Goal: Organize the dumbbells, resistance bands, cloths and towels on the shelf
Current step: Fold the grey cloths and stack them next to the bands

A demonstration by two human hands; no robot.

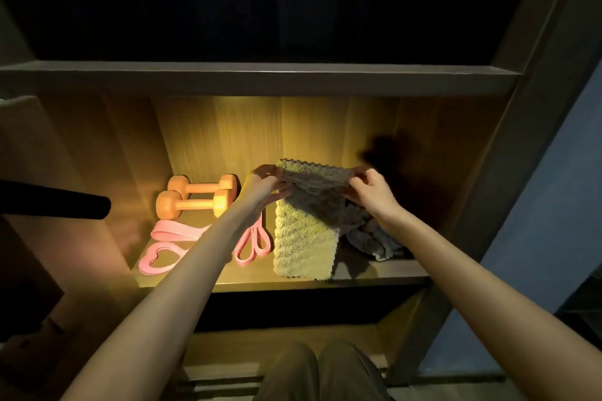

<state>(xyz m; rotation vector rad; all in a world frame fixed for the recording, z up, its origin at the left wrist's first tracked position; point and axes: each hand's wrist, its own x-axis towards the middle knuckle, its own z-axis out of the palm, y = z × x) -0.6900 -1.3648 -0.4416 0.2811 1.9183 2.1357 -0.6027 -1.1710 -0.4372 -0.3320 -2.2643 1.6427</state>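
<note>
Your knees (322, 368) sit just below the shelf (228, 285). Nearest its front edge lie the pink resistance bands (163, 257), some left of your left forearm and a pair just right of it. That pair lies beside the folded towel (303, 238), which rests flat mid-shelf. Right of the towel sits a crumpled grey cloth (374, 238). Behind the bands, the two orange dumbbells (195, 195) lie side by side.

Farther back, above the towel, your left hand (267, 185) and right hand (374, 192) each pinch one end of a zigzag-edged cloth (316, 177). It is stretched between them, with its lower part hanging. You appear to be mid-fold on this cloth. Next, bring its edges together evenly and lay it squarely on or beside the towel. The crumpled one is not yet folded.
</note>
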